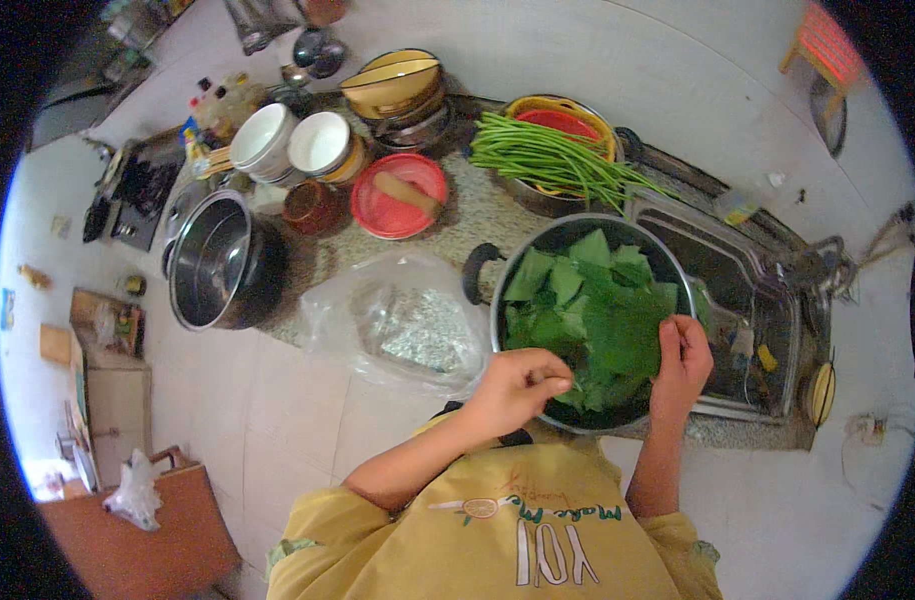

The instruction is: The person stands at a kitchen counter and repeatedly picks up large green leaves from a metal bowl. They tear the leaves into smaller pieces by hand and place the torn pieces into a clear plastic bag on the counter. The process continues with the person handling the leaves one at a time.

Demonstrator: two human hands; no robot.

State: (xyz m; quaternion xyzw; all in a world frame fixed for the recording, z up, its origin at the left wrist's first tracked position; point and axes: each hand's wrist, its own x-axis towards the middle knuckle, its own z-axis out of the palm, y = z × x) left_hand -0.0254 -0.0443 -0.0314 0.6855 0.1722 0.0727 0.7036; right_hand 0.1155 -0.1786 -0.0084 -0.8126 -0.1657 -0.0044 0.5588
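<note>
A large dark pot (517, 262) with a metal rim and side handles stands at the counter's edge in front of me, full of broad green leaves (587, 285). Over its near left rim is my left hand (522, 392), thumb and fingers pinched together; whatever is between them is too small to make out. My right hand (681, 362) is at the pot's right side, its fingers closed at the edge of a large dark green leaf (622, 345). A crumpled clear plastic bag (402, 320) lies just left of the pot.
Long green stalks (557, 155) lie across a basin behind the pot. A metal sink (767, 300) is at right. Leftward are an empty deep pot (217, 265), a red plate (402, 215) with a brown piece on it, a brown cup (312, 207) and white bowls (322, 143).
</note>
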